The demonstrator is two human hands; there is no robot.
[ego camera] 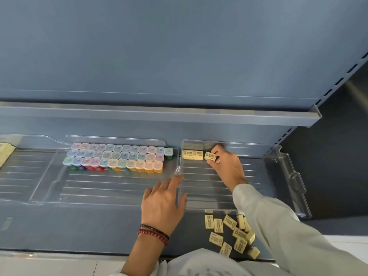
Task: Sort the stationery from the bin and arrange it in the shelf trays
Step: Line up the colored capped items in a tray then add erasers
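- Nearest to me, the loose erasers (231,234) lie scattered on the shelf in front of the clear tray (286,176), partly covered by my right sleeve (278,226). I can't count them.
- My left hand (162,204) lies flat with straight fingers, its tips touching the tray's left wall. It holds nothing.
- My right hand (227,166) reaches to the tray's back left corner and pinches one eraser (210,156) between thumb and curled fingers.
- The relation that matters is that the held eraser sits just right of the two placed erasers (192,154), printed face up. Its long axis runs roughly left to right, slightly tilted against their row.
- I judge the next move to be a short slide left to square it against the second one. The right hand is the nearer.
- The fingertips under the eraser are hidden, so I can't tell whether it touches the tray floor.
- Left of it, the coloured boxes (115,158) fill three rows in the neighbouring tray.
- The eraser print is unreadable, no bin is in view, and a yellow item (6,154) is cut off at the left edge.
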